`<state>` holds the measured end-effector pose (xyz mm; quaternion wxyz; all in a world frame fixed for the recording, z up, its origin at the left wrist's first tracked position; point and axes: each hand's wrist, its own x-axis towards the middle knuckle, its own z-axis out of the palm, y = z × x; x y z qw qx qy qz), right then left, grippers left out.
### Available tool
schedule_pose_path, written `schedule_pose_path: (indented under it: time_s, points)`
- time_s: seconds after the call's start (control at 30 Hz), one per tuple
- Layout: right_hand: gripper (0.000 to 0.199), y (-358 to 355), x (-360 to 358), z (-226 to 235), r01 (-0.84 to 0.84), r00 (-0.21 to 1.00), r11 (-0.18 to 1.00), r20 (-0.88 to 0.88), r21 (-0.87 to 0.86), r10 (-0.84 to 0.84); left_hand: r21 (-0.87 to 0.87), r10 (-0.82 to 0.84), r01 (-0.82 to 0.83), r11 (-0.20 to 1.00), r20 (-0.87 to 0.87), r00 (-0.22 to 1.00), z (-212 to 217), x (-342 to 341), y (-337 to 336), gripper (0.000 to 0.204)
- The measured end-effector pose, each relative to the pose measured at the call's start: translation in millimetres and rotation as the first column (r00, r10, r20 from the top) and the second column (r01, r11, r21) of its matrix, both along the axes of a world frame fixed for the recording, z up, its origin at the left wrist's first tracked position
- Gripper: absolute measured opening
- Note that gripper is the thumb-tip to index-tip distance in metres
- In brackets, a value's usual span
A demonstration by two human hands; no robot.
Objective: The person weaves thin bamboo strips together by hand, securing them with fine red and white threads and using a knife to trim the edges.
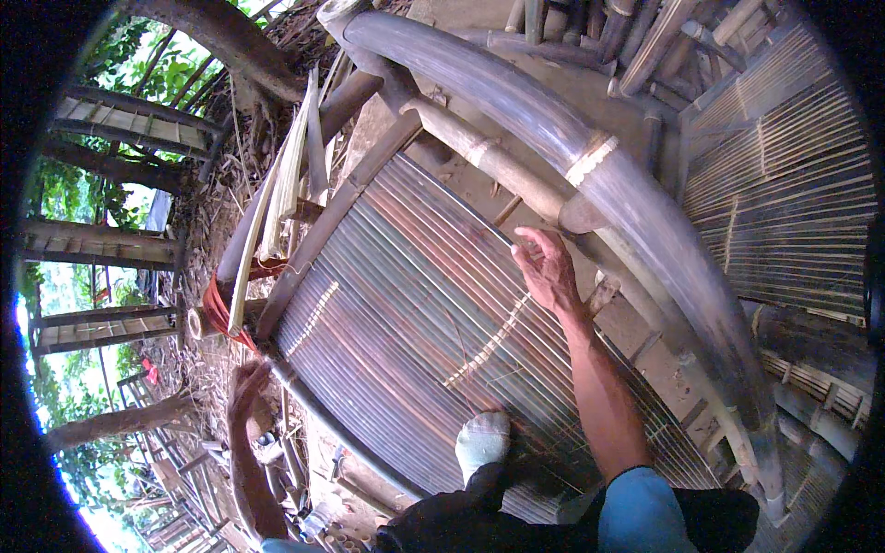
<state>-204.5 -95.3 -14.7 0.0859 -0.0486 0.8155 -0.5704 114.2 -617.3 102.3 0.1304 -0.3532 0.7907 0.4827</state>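
A slatted bamboo panel (387,276) lies in a bamboo frame below me, with two pale woven bindings crossing its slats. My right hand (548,272) is over the panel's far right side, its fingers bent and thumb apart, with nothing visible in them. At the panel's left corner my left hand (247,387) is closed beside the frame pole (309,396); what its fingers hold is hidden. Just above that hand, an orange-red strap (218,309) wraps a bamboo post next to a bundle of pale split strips (277,203). My socked foot (483,441) rests on the slats.
A thick curved bamboo rail (516,92) arches along the far and right sides. Another slatted panel (784,175) stands at the right, with bamboo pieces (636,46) piled behind. Tree trunks (221,37) and bamboo racks (101,244) are at left over littered ground.
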Motion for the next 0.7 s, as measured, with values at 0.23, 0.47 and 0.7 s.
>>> schedule_pose_path:
  time_s: [0.23, 0.47, 0.7]
  points:
    - [0.057, 18.5, -7.1, -21.7, -0.098, 0.964, 0.982, 0.26, 0.159, 0.054, -0.496, 0.319, -0.097, 0.863, 0.386, 0.866, 0.7, 209.9, -60.2, 0.029]
    - [0.054, 29.3, -0.1, -35.3, -0.006, 1.0, 0.921, 0.019, 0.389, -0.002, -0.655, 0.054, -0.161, 0.739, -0.18, 0.982, -128.3, 14.8, 60.3, 0.025]
    - [0.054, 0.7, 3.8, -24.1, 0.03, 0.999, 0.916, 0.023, 0.401, -0.043, -0.661, -0.419, -0.029, 0.75, -0.509, 0.752, -109.4, -244.0, 306.6, 0.029]
